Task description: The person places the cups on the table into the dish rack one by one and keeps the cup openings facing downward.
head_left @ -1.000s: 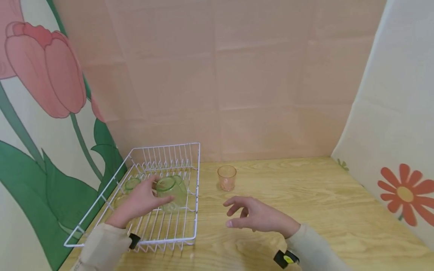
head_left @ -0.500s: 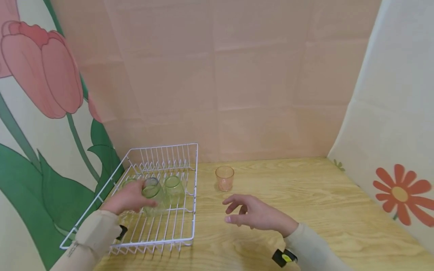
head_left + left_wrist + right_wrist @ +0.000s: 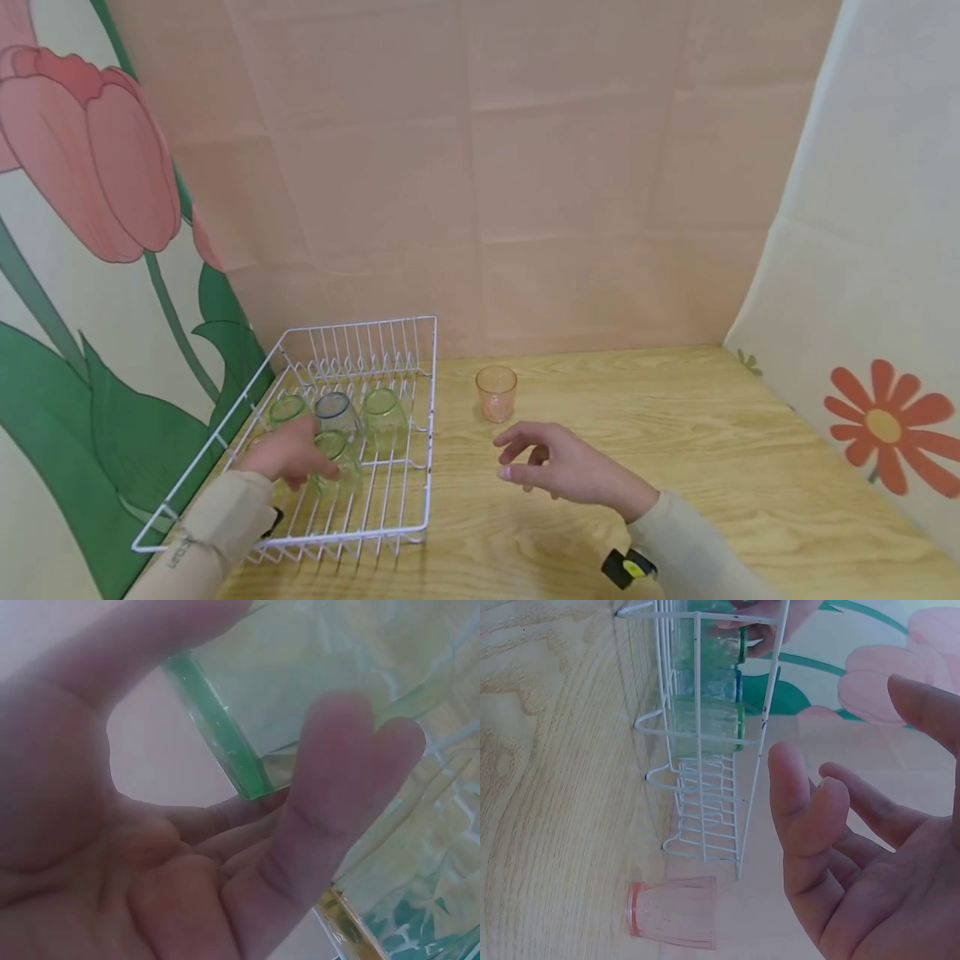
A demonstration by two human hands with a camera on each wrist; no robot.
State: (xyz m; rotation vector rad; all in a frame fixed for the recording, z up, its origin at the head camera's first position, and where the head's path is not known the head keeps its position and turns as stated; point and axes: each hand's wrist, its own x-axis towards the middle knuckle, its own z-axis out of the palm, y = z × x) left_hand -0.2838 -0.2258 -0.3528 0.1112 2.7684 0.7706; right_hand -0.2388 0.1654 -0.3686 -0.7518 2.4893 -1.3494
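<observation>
My left hand (image 3: pixel 288 454) is at the white wire dish rack, its thumb and fingers around a green glass (image 3: pixel 341 471) that stands base up at the front of the group. In the left wrist view the thick green base (image 3: pixel 225 735) of this glass lies between thumb and fingers. Behind it stand a blue-tinted glass (image 3: pixel 335 408), a green glass (image 3: pixel 385 423) to the right and another green glass (image 3: pixel 287 407) to the left. A yellow glass (image 3: pixel 349 922) is mostly hidden by the hand. My right hand (image 3: pixel 566 468) hovers over the table, fingers loosely bent, holding nothing.
The dish rack (image 3: pixel 429 500) has raised wire sides and stands on the wood-grain table (image 3: pixel 615 417). To its right an orange-pink glass (image 3: pixel 497 396) stands upright. A pink cloth backdrop (image 3: pixel 525 208) rises behind, with flower-printed panels at both sides.
My left hand has carried the green glass left and down to the front of the rack, uncovering the blue-tinted glass. The right hand has hardly moved.
</observation>
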